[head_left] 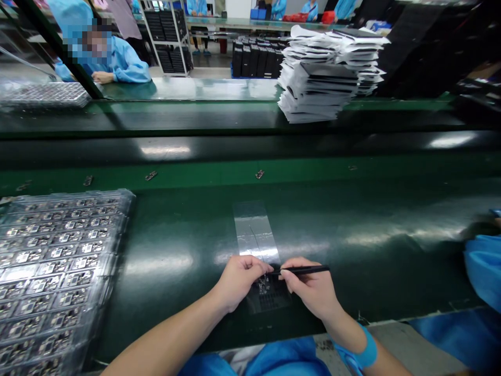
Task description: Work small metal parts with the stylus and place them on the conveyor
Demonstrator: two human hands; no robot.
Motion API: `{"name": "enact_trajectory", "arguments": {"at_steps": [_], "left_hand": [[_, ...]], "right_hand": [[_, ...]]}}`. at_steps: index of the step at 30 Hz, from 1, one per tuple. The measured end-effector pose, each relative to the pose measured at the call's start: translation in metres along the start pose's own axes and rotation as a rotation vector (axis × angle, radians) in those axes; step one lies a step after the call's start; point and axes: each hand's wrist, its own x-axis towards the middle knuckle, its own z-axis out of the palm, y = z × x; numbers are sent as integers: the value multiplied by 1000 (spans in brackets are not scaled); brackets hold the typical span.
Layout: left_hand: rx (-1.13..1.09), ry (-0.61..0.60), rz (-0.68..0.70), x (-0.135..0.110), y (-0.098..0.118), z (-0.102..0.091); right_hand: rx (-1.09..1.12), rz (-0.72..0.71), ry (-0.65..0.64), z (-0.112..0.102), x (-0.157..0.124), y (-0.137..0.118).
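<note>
In my right hand [313, 292] are slim black tweezers [303, 270], held level like a pen, tip pointing left. That tip reaches the fingertips of my left hand [238, 282], where thumb and fingers are pinched together; whatever they hold is too small to make out. Just below both hands' fingertips lies a small circuit board [263, 286], partly covered by them. It rests on a strip of clear film [250, 211] laid on the green work surface. A thin dark wire [256, 240] runs up from the fingers across the film.
Stacked clear trays of circuit boards [64, 250] stand at left. Several loose small boards [259, 174] lie along the green strip ahead. Beyond are a tall paper-wrapped stack [321, 78] and a seated co-worker [125, 62]. A blue sleeve [483, 266] shows at right.
</note>
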Motion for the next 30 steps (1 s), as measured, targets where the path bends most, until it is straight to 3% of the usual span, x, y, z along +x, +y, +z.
{"name": "enact_trajectory", "arguments": {"at_steps": [30], "left_hand": [[-31, -9, -5, 1, -2, 1]], "right_hand": [[-10, -23, 6, 1, 0, -1]]}}
